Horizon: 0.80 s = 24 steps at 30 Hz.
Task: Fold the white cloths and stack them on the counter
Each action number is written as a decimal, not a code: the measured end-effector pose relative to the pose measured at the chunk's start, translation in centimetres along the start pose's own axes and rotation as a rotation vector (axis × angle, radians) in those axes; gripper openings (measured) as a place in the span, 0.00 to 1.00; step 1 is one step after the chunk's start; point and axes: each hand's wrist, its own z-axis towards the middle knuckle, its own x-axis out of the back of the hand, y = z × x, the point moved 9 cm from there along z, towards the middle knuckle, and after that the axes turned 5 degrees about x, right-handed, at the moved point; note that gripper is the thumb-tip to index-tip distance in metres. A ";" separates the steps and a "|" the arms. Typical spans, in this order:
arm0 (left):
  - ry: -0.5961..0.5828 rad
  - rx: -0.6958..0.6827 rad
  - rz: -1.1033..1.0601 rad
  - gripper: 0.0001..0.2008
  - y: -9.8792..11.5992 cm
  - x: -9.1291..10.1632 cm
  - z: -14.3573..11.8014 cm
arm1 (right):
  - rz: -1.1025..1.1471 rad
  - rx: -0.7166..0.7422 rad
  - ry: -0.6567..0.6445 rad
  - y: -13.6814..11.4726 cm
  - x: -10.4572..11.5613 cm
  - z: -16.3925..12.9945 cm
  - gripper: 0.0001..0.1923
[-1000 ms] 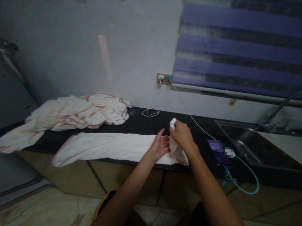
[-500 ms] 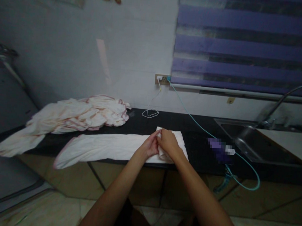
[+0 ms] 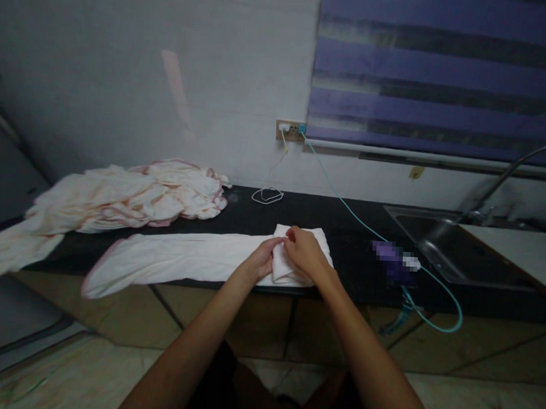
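The right hand point(image 3: 303, 253) covers the folded end of the long white cloth point(image 3: 184, 262), the phone point(image 3: 390, 262) is blurred out, the faucet point(image 3: 512, 173) and the cloth pile point(image 3: 115, 194) are cut by the picture's edges.

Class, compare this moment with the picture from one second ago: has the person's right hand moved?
Yes. The right hand has come down and left, away from the blurred phone, and now presses the folded cloth end flat on the black counter beside the left hand.

Single head-worn view, looking forward and down, close over the black counter point(image 3: 344, 223) (wall behind), no second view
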 end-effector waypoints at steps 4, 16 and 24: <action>0.194 -0.138 0.199 0.23 2.1 2.2 -0.9 | -0.078 0.038 0.101 1.5 0.6 -0.4 0.16; 0.486 -0.438 1.929 0.30 1.1 0.1 -2.5 | -0.250 -0.070 0.015 4.1 -4.2 -2.4 0.28; 0.498 -0.447 1.958 0.31 0.6 0.6 -2.8 | -0.242 -0.111 -0.118 4.8 -5.0 -2.4 0.33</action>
